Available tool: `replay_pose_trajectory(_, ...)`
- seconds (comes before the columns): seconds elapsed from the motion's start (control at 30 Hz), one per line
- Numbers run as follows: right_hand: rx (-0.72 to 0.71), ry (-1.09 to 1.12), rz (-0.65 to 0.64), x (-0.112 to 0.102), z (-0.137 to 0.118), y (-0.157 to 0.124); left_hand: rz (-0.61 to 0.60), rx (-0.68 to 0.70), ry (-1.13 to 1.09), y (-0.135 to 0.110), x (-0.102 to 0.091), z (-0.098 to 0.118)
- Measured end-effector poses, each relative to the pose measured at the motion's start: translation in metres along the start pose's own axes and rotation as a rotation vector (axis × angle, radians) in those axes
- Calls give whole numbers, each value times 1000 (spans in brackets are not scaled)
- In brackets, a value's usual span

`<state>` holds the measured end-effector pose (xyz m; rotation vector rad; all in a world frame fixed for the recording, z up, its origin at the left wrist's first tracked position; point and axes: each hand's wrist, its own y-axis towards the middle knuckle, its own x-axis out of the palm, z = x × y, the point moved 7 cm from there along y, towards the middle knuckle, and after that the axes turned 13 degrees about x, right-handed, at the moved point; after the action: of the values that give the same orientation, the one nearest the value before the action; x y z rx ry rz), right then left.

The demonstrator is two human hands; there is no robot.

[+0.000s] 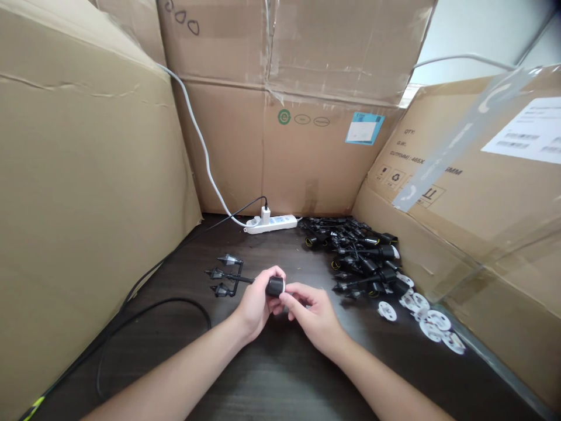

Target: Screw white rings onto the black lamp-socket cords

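A black miniature lamp post (pixel 235 278) with three small lantern heads lies sideways in my left hand (pixel 259 298). The fingers of that hand are wrapped around it near its thick, round black base, and the lanterns point left. At the right end of the base shows the thin edge of a white disc (pixel 283 285). My right hand (pixel 307 304) pinches at this edge with thumb and forefinger. How far the disc sits in the base is hidden by the fingers.
Several similar black lamp posts (pixel 362 257) are piled at the back right, with loose white discs (pixel 433 323) in front. A white power strip (pixel 272 224) stands at the back. Black cable (pixel 149 270) runs along the left. Cardboard boxes (pixel 245 134) wall the dark table (pixel 280 374).
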<state>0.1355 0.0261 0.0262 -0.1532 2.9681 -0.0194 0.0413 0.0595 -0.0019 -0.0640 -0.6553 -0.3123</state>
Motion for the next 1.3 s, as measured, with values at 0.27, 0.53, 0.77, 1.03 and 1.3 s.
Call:
replay_pose_trajectory(0.27, 24, 160, -6, 1, 3, 1, -42, 21, 25, -2, 6, 9)
replay_pose_trajectory(0.53, -47, 67, 5, -1, -3, -3, 19, 84, 117, -1, 2, 12)
replay_pose_trajectory(0.77, -32, 102, -67, 4, 4, 0, 46, 8, 4, 1, -1, 5)
replay_pose_trajectory(1.03, -33, 34, -43, 3, 4, -2, -37, 148, 249, 3, 0, 17)
replay_pose_trajectory(1.3, -45, 69, -60, 3, 3, -4, -94, 139, 244, 1, 0, 14)
